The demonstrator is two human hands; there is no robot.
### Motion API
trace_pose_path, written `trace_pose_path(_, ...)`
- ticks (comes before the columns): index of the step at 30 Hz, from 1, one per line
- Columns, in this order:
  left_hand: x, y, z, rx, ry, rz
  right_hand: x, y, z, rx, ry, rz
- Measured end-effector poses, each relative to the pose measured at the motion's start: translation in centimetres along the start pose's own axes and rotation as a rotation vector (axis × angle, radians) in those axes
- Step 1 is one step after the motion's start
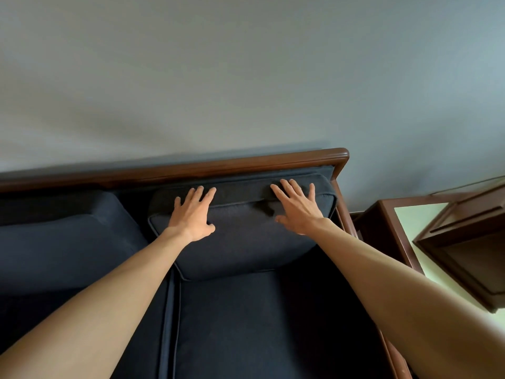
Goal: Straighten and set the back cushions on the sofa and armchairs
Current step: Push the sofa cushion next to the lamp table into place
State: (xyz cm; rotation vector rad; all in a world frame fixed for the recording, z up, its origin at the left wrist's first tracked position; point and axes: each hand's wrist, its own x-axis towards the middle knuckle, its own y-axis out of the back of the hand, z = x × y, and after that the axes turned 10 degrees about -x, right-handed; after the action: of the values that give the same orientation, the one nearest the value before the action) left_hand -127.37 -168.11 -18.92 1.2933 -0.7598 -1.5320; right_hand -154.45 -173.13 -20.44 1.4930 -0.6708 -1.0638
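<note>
While both arms reach out, each hand [191, 218] presses the back cushion [246, 236] flat.

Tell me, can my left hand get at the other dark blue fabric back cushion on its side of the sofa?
Probably yes. The left hand lies flat on the right-end dark blue back cushion; the neighbouring dark blue back cushion sits right beside it, with nothing between.

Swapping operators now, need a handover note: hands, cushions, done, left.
Left hand: open, flat on the top edge of the dark navy fabric back cushion at the sofa's right end.
Right hand: open, pressing the same cushion's top right.
Cushion leans against the brown wooden sofa frame, close to set.
Left: the neighbouring navy back cushion looks slumped; armchairs out of view.
</note>
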Motion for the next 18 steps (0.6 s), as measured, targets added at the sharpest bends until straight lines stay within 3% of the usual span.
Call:
trace_pose_path(9, -6.2, 8.4, 8.2, -0.149, -0.103, 0.067, -7.7, 10.2, 0.4, 0.206, -0.136, 0.0)
trace_pose_path(18, -18.9, 18.7, 22.8, -0.154, -0.458, 0.239, -26.1, 24.2, 4.8, 0.271, -0.359, 0.193)
